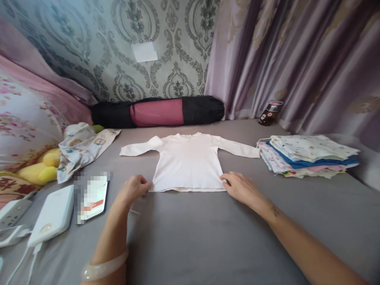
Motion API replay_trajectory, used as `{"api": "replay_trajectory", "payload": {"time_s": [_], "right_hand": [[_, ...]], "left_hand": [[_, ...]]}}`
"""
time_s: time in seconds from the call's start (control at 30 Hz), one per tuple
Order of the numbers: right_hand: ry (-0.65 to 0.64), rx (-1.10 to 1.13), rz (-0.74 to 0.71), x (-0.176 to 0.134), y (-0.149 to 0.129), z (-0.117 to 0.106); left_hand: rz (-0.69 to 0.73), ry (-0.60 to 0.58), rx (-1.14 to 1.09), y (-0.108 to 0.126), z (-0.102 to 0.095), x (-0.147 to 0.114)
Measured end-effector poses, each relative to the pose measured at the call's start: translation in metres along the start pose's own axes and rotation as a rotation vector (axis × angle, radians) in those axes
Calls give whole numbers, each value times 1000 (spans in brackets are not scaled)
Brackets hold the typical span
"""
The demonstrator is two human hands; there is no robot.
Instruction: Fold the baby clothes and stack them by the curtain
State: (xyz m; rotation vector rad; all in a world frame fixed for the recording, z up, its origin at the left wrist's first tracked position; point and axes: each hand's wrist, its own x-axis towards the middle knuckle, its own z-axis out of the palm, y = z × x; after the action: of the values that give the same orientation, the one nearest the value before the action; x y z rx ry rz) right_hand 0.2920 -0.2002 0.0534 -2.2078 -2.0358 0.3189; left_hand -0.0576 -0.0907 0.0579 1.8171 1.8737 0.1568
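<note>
A small white long-sleeved shirt (190, 164) lies flat, its sleeves spread to both sides and its hem facing me. At the hem's left corner, my left hand (137, 188) has thumb and fingers pinched together on the cloth. My right hand (240, 187) grips the opposite hem corner, fingers closed; a small dark spot shows by the fingers. The neckline points away, and the left sleeve has a fold near the shoulder.
A stack of folded cloths (308, 156) lies right, a brown bottle (268, 114) behind it. A black and maroon roll bag (157, 112) rests along the wall. Left are a phone (96, 198), a white power bank (53, 213), cables, a printed cloth (78, 152) and a yellow plush (38, 172).
</note>
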Motion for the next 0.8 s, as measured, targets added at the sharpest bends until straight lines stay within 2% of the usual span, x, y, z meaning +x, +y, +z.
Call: {"api": "replay_trajectory", "payload": {"time_s": [0.1, 0.13, 0.23, 0.33, 0.4, 0.5, 0.67, 0.8], "right_hand": [[48, -56, -197, 19, -17, -3], [81, -37, -254, 28, -26, -1], [148, 21, -357, 56, -54, 13], [135, 18, -324, 76, -74, 36], [122, 23, -290, 83, -77, 49], [144, 32, -254, 86, -72, 60], [159, 27, -166, 82, -54, 59], [165, -10, -35, 80, -43, 52]], "left_hand": [[135, 204, 161, 31, 11, 3], [231, 219, 165, 45, 19, 6], [588, 158, 84, 85, 54, 22], [812, 221, 35, 108, 89, 43], [812, 278, 58, 111, 105, 55], [717, 310, 142, 104, 113, 64], [576, 292, 277, 82, 95, 66], [491, 279, 319, 66, 79, 67]]}}
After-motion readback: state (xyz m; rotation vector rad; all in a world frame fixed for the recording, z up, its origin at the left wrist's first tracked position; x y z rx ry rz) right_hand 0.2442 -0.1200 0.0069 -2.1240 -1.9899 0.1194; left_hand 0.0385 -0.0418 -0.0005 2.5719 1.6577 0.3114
